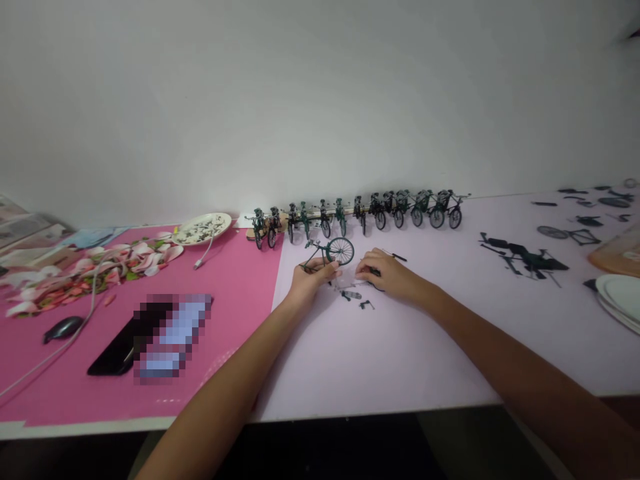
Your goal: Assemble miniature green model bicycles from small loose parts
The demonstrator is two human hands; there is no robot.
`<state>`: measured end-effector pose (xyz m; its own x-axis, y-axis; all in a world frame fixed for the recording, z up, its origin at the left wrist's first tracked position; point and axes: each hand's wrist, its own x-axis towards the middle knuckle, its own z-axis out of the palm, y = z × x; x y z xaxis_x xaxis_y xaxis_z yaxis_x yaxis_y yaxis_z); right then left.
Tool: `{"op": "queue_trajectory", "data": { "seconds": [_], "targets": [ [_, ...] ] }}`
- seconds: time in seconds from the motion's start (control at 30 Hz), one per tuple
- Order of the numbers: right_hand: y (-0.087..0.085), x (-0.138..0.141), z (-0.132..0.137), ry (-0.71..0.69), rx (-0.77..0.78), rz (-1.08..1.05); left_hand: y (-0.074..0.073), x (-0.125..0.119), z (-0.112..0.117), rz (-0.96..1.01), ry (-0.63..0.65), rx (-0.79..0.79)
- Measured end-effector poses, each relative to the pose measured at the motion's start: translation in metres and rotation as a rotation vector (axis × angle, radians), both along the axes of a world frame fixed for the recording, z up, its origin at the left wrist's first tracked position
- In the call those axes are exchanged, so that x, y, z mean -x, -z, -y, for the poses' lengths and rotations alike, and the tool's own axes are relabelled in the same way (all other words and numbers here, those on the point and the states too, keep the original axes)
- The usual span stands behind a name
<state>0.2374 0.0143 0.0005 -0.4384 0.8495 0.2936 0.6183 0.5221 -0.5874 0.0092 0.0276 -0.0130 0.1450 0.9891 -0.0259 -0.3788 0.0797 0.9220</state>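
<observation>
My left hand (315, 280) is closed round a dark green miniature bicycle frame (316, 248). One spoked wheel (341, 251) is on the frame, facing up and to the right. Just to the right, my right hand (387, 272) rests low over the table with its fingertips pinched together. A dark bit shows under those fingers, too small and covered to name. Between and below the hands lie a small grey-and-black part (351, 295) and a tiny black crank-like part (367, 305). A thin black screwdriver-like tool (399, 257) lies behind my right hand.
Several finished miniature bicycles (380, 212) stand along the wall. Dark loose bicycle parts (530, 260) lie to the right, near stacked white lids (620, 300). Leftward are a plate of small pieces (227, 220), artificial petals (145, 257), a cable (93, 293) and a black phone (113, 350).
</observation>
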Motion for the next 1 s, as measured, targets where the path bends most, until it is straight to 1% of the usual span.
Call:
{"op": "queue_trajectory", "data": {
  "seconds": [0.1,0.27,0.43,0.53,0.63,0.77,0.87,0.93,1.0],
  "targets": [
    [0.0,0.002,0.002,-0.019,0.065,0.013,0.002,0.0,-0.001,-0.009,0.0,-0.006],
    [0.003,0.009,0.008,0.059,0.21,0.03,0.003,-0.001,-0.001,-0.016,-0.007,0.001],
    [0.006,0.018,0.016,-0.015,0.281,0.015,0.003,-0.001,0.0,-0.021,0.007,-0.011],
    [0.006,0.023,0.02,-0.012,0.24,0.01,0.003,0.0,-0.001,-0.025,0.016,-0.005],
    [0.003,0.024,0.02,0.044,0.146,0.027,0.004,0.0,-0.001,-0.029,0.023,-0.009],
    [-0.004,0.015,0.013,0.227,0.002,0.066,0.005,-0.001,-0.001,-0.021,0.004,-0.013],
    [-0.01,0.003,0.005,0.329,-0.028,0.099,0.006,-0.001,-0.002,-0.016,-0.002,-0.01],
    [-0.012,-0.005,0.001,0.331,-0.021,0.124,0.007,-0.001,-0.002,-0.015,-0.002,-0.02],
    [-0.012,-0.009,-0.002,0.279,-0.008,0.153,0.006,-0.001,-0.003,-0.015,-0.009,-0.024]
  ]
}}
